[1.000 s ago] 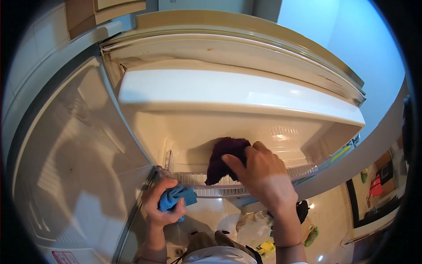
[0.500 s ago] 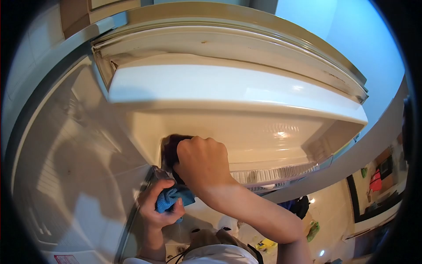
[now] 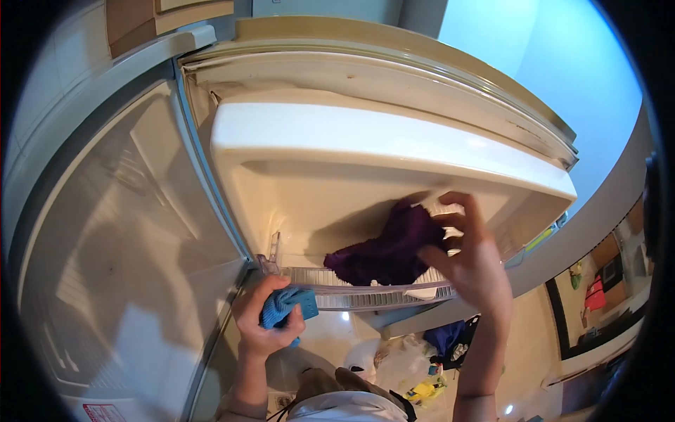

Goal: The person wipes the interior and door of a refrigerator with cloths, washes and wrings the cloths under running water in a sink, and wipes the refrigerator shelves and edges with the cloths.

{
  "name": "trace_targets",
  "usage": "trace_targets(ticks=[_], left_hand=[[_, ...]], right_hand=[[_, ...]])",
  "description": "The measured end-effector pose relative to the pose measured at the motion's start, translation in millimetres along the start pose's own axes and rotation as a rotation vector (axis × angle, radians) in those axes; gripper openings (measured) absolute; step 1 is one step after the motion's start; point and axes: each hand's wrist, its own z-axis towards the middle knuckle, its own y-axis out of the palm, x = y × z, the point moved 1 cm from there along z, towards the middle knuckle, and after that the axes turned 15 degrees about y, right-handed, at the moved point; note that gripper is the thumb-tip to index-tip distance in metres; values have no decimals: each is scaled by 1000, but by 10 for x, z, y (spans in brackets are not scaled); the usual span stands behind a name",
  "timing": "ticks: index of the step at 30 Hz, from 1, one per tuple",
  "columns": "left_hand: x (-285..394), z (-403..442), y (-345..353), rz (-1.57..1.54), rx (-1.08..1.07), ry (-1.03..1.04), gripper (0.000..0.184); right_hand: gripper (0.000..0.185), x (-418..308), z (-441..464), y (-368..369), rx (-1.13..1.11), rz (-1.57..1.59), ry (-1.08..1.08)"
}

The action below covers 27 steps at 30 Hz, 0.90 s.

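Note:
Inside the white fridge door (image 3: 295, 130), a dark purple cloth (image 3: 387, 246) hangs bunched above the lower clear ribbed shelf (image 3: 365, 299). My right hand (image 3: 467, 253) holds the cloth's right end between thumb and fingers, with some fingers spread apart. At the shelf's left end, my left hand (image 3: 266, 320) is closed round a bunched blue cloth (image 3: 285, 306), its thumb and index finger showing around it. A clear bracket (image 3: 273, 253) stands just above my left hand.
The fridge interior (image 3: 112, 246) lies open on the left. Below, plastic bags (image 3: 408, 362), a yellow packet (image 3: 425, 390) and a dark blue item (image 3: 444, 337) lie on the tiled floor. A black-framed panel (image 3: 598, 302) is at the right.
My right hand has moved from the door's left corner back to the right with the purple cloth, which now hangs more spread out. My left hand still grips the blue cloth.

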Motion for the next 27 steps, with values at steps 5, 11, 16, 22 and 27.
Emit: trace_targets(ticks=[5, 11, 16, 22, 27], left_hand=[[2, -48, 36, 17, 19, 17, 41], [-5, -146, 65, 44, 67, -39, 41], [69, -37, 74, 20, 77, -68, 40], [119, -54, 109, 79, 76, -84, 42], [224, -28, 151, 30, 71, -110, 42]], right_hand=[[41, -50, -9, 556, -209, -414, -235], [30, -438, 141, 1112, -284, -502, -144], [19, -259, 243, 961, -192, -434, -242], [33, 729, 539, -401, -100, -774, -42], [36, 967, 308, -1194, 22, -200, -39]])
